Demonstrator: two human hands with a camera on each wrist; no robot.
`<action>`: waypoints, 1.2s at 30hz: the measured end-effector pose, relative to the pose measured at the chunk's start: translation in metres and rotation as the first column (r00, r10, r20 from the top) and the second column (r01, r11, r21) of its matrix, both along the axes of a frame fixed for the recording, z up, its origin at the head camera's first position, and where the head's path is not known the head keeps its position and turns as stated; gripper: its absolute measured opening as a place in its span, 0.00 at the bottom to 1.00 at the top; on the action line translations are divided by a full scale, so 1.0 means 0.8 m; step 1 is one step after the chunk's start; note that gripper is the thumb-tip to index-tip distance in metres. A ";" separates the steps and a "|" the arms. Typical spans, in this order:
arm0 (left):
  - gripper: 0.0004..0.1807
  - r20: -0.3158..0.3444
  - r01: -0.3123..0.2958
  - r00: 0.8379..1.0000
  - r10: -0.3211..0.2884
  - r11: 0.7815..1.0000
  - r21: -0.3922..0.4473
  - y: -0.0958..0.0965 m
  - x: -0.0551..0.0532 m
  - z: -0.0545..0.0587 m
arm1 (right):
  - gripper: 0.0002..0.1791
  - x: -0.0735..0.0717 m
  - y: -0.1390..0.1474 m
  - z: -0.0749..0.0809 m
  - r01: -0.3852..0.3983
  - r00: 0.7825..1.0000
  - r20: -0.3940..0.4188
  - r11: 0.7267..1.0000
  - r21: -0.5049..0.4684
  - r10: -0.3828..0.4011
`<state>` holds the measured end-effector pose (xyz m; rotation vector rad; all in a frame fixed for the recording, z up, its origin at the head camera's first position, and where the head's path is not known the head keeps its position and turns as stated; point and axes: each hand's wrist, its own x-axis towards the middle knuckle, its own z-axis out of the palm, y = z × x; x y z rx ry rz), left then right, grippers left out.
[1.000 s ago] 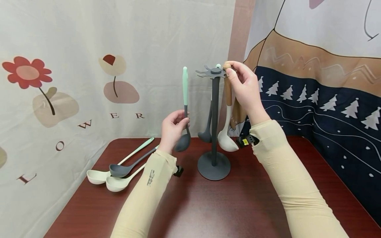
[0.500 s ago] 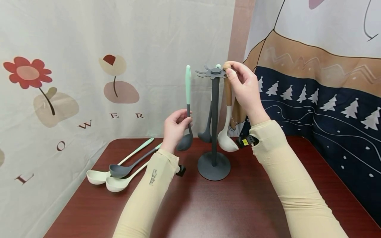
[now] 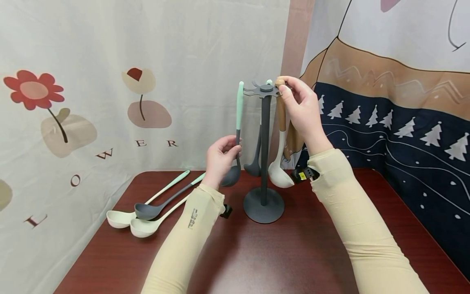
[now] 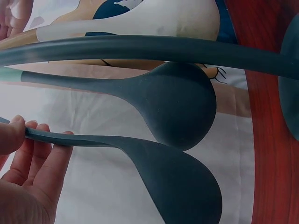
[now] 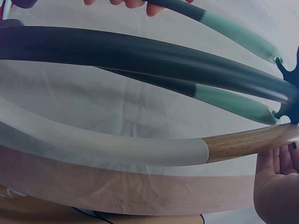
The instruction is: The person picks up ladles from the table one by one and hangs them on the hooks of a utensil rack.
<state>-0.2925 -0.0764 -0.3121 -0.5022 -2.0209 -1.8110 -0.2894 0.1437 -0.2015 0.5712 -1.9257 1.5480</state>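
Observation:
My left hand [image 3: 221,157] pinches the dark grey neck of a mint-handled ladle [image 3: 239,108], held upright with its bowl down. The handle's top is right at a left prong of the dark grey utensil stand [image 3: 264,155]. At the stand's right side, my right hand [image 3: 302,104] pinches the top of a wooden-handled ladle [image 3: 280,163] with a white bowl, which hangs down beside the post. Behind the post hangs another grey ladle [image 4: 177,107] with a mint handle, partly hidden by the stand in the head view.
On the left of the dark red table [image 3: 257,261] lie a white ladle with a mint handle [image 3: 121,219], a grey ladle [image 3: 148,211] and another white ladle [image 3: 145,228], close together. Printed curtains [image 3: 205,49] stand behind the table.
My left hand has moved right with the mint-handled ladle, bringing its handle top up to the stand's prongs. The right hand and the wooden-handled ladle have stayed in place.

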 end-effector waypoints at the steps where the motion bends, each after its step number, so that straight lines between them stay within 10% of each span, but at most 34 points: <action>1: 0.12 -0.001 -0.001 1.000 0.001 1.000 -0.003 0.000 0.000 0.000 | 0.21 0.000 0.000 0.000 -0.001 1.000 -0.001 1.000 -0.001 0.001; 36: 0.10 -0.011 -0.025 1.000 0.024 0.989 -0.148 0.012 0.006 -0.001 | 0.21 -0.001 0.000 0.000 0.001 1.000 0.001 1.000 -0.005 -0.001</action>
